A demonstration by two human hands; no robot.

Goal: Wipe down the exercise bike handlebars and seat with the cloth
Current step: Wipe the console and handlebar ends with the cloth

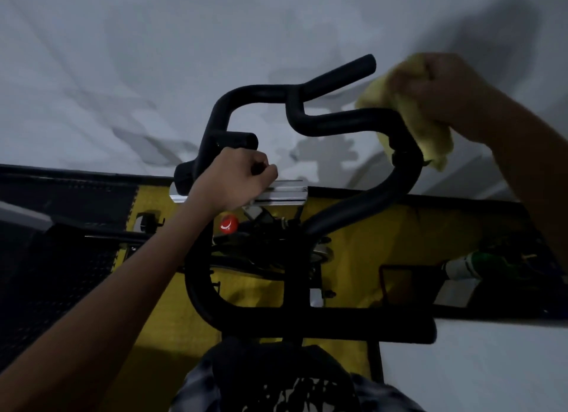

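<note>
The black padded handlebars (335, 121) of the exercise bike loop across the middle of the view. My right hand (442, 86) is closed on a yellow cloth (427, 132), which is pressed over the right bend of the bar. My left hand (242, 178) is closed around the left side of the bar, just above a silver bracket (282, 193). The seat (264, 378) shows as a dark shape at the bottom centre, partly covered by patterned fabric.
A red knob (228, 224) sits on the frame under the bracket. Yellow and black floor mats (362, 245) lie below the bike. A white and green bottle (470, 265) lies at the right by a black frame. A pale wall (153, 58) stands close behind.
</note>
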